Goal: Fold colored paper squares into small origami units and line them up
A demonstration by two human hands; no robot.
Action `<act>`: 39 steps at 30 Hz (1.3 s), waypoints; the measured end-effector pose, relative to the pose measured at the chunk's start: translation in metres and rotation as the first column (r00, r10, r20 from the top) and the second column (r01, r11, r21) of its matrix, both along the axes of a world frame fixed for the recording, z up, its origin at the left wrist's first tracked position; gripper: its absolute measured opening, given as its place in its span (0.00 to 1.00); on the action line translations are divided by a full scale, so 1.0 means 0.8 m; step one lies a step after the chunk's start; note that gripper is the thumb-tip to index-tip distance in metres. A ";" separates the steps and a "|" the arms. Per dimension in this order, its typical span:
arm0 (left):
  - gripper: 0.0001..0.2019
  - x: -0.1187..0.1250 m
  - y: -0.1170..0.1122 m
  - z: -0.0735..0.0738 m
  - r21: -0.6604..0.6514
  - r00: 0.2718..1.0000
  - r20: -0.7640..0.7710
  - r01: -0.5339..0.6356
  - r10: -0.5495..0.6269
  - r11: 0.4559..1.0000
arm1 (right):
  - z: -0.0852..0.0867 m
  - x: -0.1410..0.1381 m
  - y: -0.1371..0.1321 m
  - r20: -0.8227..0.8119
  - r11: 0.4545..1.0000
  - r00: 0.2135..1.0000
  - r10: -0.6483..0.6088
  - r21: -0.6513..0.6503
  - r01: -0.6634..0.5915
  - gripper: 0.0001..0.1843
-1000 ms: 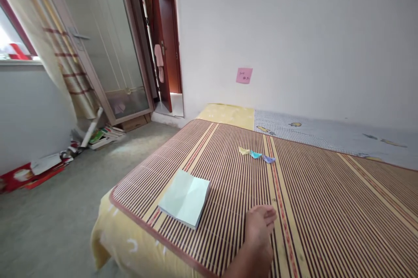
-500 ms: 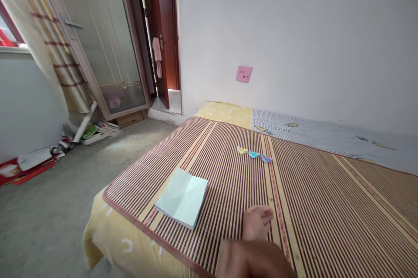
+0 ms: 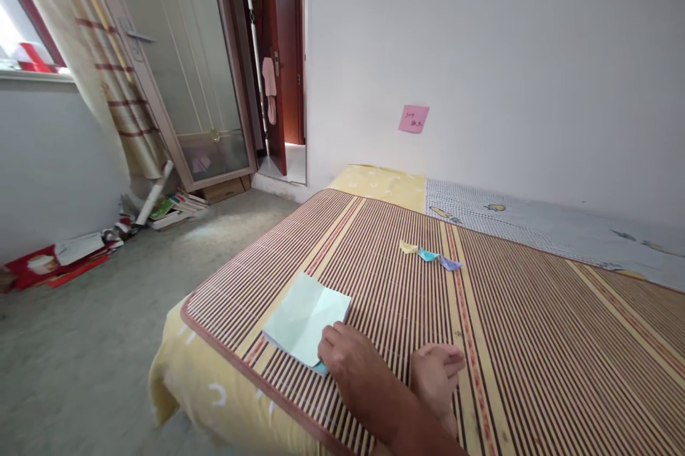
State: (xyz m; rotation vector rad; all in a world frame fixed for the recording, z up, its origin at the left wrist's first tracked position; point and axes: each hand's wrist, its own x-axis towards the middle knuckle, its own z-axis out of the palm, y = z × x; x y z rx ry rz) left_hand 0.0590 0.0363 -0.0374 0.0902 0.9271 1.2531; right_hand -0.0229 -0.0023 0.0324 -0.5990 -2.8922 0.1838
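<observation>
My left hand [image 3: 345, 360] reaches in from the bottom edge onto the near right corner of a pale green paper stack [image 3: 302, 313]. Its fingers curl over that corner, where a bit of blue paper shows beneath. The stack lies near the left edge of a striped bamboo mat [image 3: 508, 327]. Just right of the hand rests my bare foot [image 3: 436, 374]. Farther up the mat lie three small folded paper pieces: yellow [image 3: 407, 247], teal [image 3: 427, 255] and purple [image 3: 449, 264]. My right hand is out of sight.
The mat covers a bed with a yellow sheet [image 3: 214, 399] and a grey printed cloth [image 3: 561, 228] by the wall. A pink sticky note [image 3: 414, 118] is on the wall. Books and papers [image 3: 69, 256] lie on the floor at left, near a glass door [image 3: 182, 71].
My left hand has come in from the bottom edge and moved up-left onto the corner of the paper stack. The view has shifted slightly.
</observation>
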 end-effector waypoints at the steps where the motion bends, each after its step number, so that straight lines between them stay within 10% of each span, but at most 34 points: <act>1: 0.06 0.000 0.000 0.001 0.000 1.000 0.002 -0.003 0.003 1.000 | -0.001 0.001 0.001 -0.017 0.998 1.000 -0.025 -0.055 0.024 0.09; 11: 0.05 -0.007 -0.016 0.018 0.049 1.000 -0.002 -0.026 0.026 0.998 | 0.019 0.007 0.014 -0.036 0.941 0.990 -0.133 -0.320 0.115 0.10; 39: 0.07 -0.015 -0.023 0.038 0.039 1.000 -0.026 0.015 -0.014 0.999 | 0.014 -0.037 0.002 0.067 0.912 0.968 -0.242 -0.325 0.250 0.12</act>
